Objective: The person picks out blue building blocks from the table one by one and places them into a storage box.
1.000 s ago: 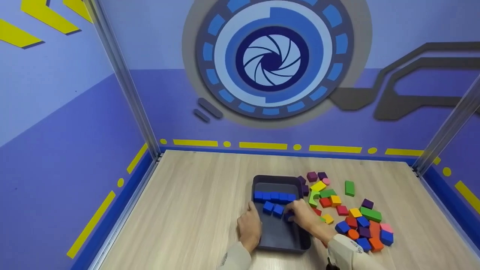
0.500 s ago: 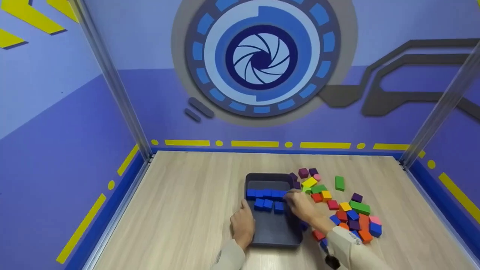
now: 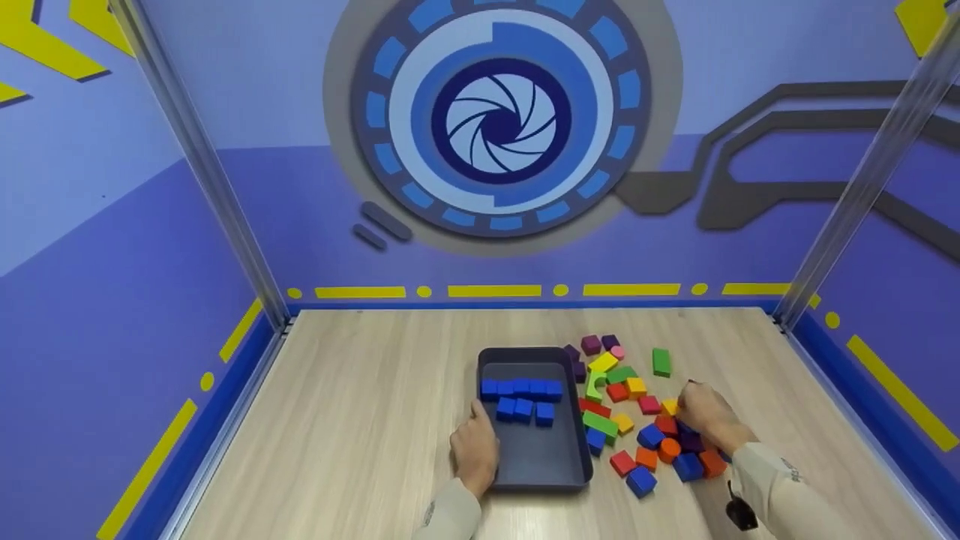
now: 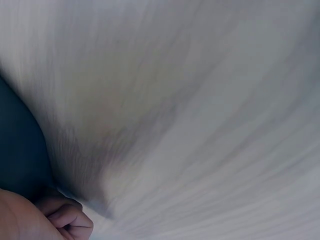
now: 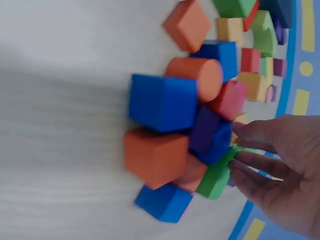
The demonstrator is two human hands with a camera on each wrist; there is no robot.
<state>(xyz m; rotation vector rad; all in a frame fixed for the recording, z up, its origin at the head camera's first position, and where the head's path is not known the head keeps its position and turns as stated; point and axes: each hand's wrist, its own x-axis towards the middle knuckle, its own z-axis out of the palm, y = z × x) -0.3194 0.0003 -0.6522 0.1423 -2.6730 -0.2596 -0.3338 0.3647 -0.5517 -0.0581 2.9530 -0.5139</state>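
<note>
Green block (image 5: 214,179) by right hand (image 5: 282,170), right wrist view only

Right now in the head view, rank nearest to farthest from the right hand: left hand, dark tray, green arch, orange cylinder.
1. Orange cylinder, in the pile.
2. Green arch, farther left.
3. Dark tray, left of the arch.
4. Left hand, at the tray's left side.

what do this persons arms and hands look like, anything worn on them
The left hand and right hand are without gloves. The left sleeve and right sleeve are pale beige, each with small dark markings near the cuff, too small to read. A small black object shows by the right sleeve.
</note>
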